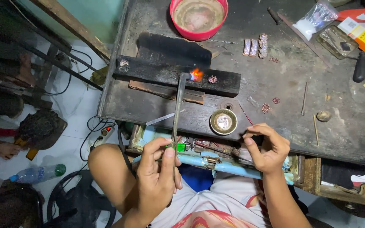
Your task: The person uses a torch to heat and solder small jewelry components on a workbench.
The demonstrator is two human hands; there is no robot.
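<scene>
1. Starting nearest the body, the left hand [157,175] is seen closed around the stem of a thin metal torch [178,107], whose bent tip reaches up to the charred wooden block [178,75].
2. The right hand [267,147] is held with the fingers pinched together around a thin dark rod or tweezers [216,148]; what exactly is gripped cannot be told, as the tool is slim and partly hidden.
3. Just below the charred wooden block, a small round brass dish [223,121] is set on the bench edge, untouched by either hand.
4. On the block's top, a small orange flame [196,74] is shown burning at the torch tip, and a small round filigree piece [212,79] lies just beside the flame, to its right, not quite in it.
5. Heating is therefore judged to be under way on the block, with that piece not yet lifted off.
6. To the right of the block, two more small round pieces [271,104] are left on the bench, apparently waiting.
7. Beyond the block, a row of finished-looking beaded strips [255,46] is laid out, suggesting part of the batch is done.
8. Farthest, above the block, a red bowl [198,19] is set at the bench's far edge.
</scene>
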